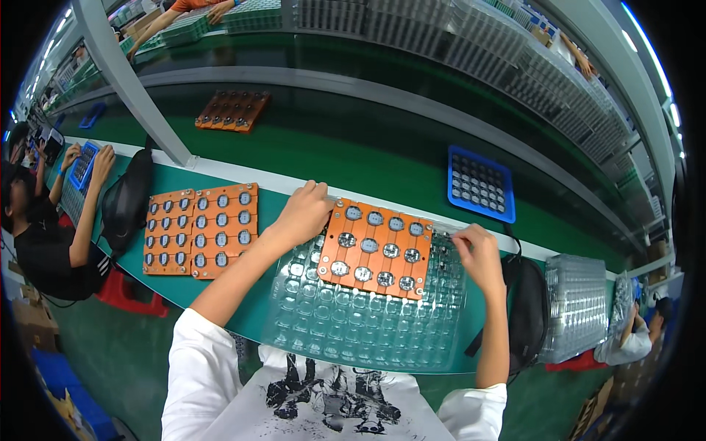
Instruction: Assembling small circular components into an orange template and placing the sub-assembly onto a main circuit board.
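An orange fixture plate [378, 243] with several small round parts in rows lies on a clear plastic blister tray [353, 327] in front of me. My left hand [305, 212] is closed beside the plate's far left corner; what its fingers hold, if anything, is hidden. At the plate's right, my right hand [478, 253] has its thumb and fingers pinched together over the tray's far right cells. Something small and dark at its fingertips is too small to name. A few dark small parts [442, 253] sit in the cells just below those fingertips.
Two orange plates [224, 229] with round parts stand side by side at left. On the green belt [353, 140] are another orange plate [232, 110] and a blue basket [482, 184] of round parts. Stacked clear trays [576, 305] and black bags [526, 309] stand right; a co-worker [51, 235] sits left.
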A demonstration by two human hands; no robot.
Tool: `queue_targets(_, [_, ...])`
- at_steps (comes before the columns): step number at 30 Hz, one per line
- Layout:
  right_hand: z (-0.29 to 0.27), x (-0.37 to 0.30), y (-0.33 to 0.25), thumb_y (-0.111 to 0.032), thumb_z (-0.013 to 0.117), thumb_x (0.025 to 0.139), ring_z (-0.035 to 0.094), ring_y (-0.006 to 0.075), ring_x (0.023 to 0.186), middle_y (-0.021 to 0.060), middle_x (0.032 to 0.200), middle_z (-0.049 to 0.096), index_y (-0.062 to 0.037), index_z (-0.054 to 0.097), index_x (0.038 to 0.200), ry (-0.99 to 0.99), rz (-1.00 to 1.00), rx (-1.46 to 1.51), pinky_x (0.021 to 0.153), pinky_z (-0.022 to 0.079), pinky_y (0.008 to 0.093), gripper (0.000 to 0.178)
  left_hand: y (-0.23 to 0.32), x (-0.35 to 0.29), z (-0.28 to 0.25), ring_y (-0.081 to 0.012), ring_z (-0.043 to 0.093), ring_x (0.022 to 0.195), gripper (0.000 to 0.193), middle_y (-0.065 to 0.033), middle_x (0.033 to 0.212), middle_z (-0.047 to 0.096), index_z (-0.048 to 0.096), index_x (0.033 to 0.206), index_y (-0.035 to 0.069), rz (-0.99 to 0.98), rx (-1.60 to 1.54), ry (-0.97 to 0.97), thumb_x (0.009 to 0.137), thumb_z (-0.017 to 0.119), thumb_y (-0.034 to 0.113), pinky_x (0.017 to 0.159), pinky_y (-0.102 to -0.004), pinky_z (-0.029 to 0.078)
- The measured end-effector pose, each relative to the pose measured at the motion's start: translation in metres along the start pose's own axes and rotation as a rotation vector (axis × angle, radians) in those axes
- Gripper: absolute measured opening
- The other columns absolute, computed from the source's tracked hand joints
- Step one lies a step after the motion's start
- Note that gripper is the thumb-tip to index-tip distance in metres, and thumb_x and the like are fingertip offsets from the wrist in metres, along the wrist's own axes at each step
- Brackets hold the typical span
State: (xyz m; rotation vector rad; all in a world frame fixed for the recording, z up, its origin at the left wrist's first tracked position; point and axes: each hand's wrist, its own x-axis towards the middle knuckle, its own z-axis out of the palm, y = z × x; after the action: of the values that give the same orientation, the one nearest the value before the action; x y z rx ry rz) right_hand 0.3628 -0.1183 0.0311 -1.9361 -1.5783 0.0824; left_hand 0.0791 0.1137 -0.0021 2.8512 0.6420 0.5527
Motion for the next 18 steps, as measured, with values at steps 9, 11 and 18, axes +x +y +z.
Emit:
queue_targets(9, [0.054,0.037,-0.063,-0.002,0.066,0.082,0.064,0.0339,0.077,0.0158,0.082,0.065,0.0026,0.069,0.085,-0.031,-0.123,0.104,0.067,0.051,0.0404,0.007,0.009,-0.005,-0.009,-0.0305,0.056,0.086,0.006,-0.0111,0.089,0.055,0.059,0.085,-0.001,0.046,-0.072,0.203,0.081,0.064,0.000,0.075,-0.0399,0.047])
queue_targets(11, [0.057,0.038,-0.063,-0.003,0.066,0.081,0.063,0.0348,0.078,0.0160,0.083,0.065,0.0025,0.069,0.084,-0.036,-0.125,0.103,0.068,0.051,0.0415,0.006,0.014,-0.001,-0.017,-0.0311,0.057,0.085,0.004,-0.0121,0.089,0.057,0.059,0.084,-0.001,0.009,-0.200,0.268,0.083,0.062,0.001,0.074,-0.0405,0.048])
queue_targets(18, [0.067,0.043,-0.067,-0.001,0.065,0.079,0.062,0.0343,0.080,0.0161,0.080,0.063,0.0036,0.067,0.079,-0.020,-0.159,0.055,0.070,0.052,0.0426,0.005,0.028,0.016,-0.005,-0.0300,0.056,0.090,0.008,-0.0106,0.091,0.058,0.056,0.086,0.000,0.156,-0.259,0.163,0.083,0.064,0.002,0.077,-0.0381,0.046])
